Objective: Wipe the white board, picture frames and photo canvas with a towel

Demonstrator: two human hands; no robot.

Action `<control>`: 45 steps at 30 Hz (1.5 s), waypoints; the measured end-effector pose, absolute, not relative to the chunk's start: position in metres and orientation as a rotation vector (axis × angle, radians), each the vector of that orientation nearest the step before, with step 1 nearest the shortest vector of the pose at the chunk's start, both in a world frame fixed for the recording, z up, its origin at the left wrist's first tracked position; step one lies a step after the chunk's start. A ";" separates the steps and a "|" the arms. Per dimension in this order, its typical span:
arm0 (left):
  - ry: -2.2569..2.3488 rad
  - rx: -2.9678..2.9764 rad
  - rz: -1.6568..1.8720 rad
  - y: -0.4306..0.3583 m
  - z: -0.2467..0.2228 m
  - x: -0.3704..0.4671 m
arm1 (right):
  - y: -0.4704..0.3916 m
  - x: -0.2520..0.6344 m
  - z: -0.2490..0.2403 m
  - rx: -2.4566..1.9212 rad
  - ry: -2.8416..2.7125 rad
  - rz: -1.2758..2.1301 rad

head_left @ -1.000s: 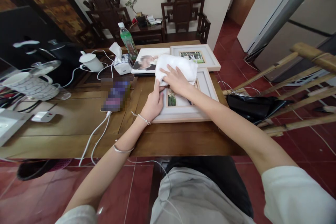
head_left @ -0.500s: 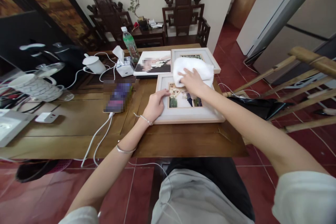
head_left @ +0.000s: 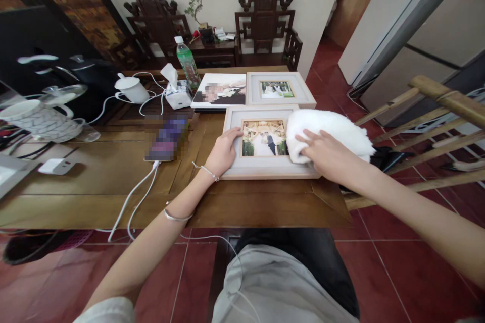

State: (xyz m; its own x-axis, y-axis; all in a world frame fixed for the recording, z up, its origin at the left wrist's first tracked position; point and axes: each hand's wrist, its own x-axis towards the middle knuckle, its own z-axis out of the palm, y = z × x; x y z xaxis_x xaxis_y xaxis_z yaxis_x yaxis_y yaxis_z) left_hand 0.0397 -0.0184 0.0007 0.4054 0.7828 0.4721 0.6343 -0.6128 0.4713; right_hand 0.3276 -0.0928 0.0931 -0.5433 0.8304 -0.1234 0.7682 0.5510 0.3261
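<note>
In the head view, my right hand [head_left: 322, 154] has its fingers bent onto a folded white cloth [head_left: 326, 128], gripping it; where the thumb sits in the folds I cannot tell. The cloth lies over the right side of the nearer picture frame [head_left: 263, 141], which rests flat near the front of the wooden surface [head_left: 257, 207]. My left hand [head_left: 223, 154] is at that frame's left border, fingers laid over the edge; whether they close beneath it I cannot tell. I judge the step in hand as wiping the frame's face, with the left hand steadying. A further pass would call for even pressure, the cloth kept flat, and the left hand firm so that nothing slides. As for edges, the cloth hangs beyond the frame's right border and seems to reach past the end of the surface, towards the pole-built chair [head_left: 447, 101], so pressing out there would find little support. Behind, the second frame [head_left: 277, 89] and the picture panel [head_left: 227, 92] sit close, leaving scant room that way. In front, a bare strip of surface runs to the edge; on the left, a gap parts my hand from the phone [head_left: 166, 139].
</note>
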 end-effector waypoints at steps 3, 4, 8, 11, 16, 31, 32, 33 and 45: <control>1.267 2.448 0.960 -0.019 0.001 0.041 | -0.118 0.325 0.100 1.294 2.570 0.277; 1.274 2.447 0.961 -0.019 0.001 0.042 | -0.119 0.324 0.101 1.299 2.565 0.268; 1.319 2.434 0.979 -0.021 0.000 0.044 | -0.089 0.323 0.100 1.427 2.509 0.270; 1.348 2.431 0.957 -0.021 -0.001 0.043 | -0.050 0.328 0.091 1.514 2.555 0.337; 1.364 2.432 0.939 -0.020 -0.003 0.041 | -0.029 0.337 0.079 1.479 2.593 0.446; 1.340 2.385 0.995 -0.017 -0.005 0.042 | -0.130 0.280 0.093 1.393 2.583 0.081; 1.339 2.372 1.006 -0.017 -0.005 0.041 | -0.127 0.268 0.091 1.381 2.624 0.042; 1.341 2.356 1.021 -0.017 -0.004 0.041 | -0.124 0.256 0.089 1.367 2.675 0.008; 1.319 2.383 1.007 -0.013 -0.007 0.038 | -0.083 0.268 0.081 1.386 2.835 -0.016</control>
State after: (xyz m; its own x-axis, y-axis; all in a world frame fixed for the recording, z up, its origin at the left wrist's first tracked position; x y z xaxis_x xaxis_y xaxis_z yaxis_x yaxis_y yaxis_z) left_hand 0.0377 -0.0129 -0.0074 0.3561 0.8166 0.4542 0.6537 -0.5650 0.5034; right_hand 0.2677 -0.0826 0.0806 -0.6141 0.7891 0.0082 0.7890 0.6142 -0.0156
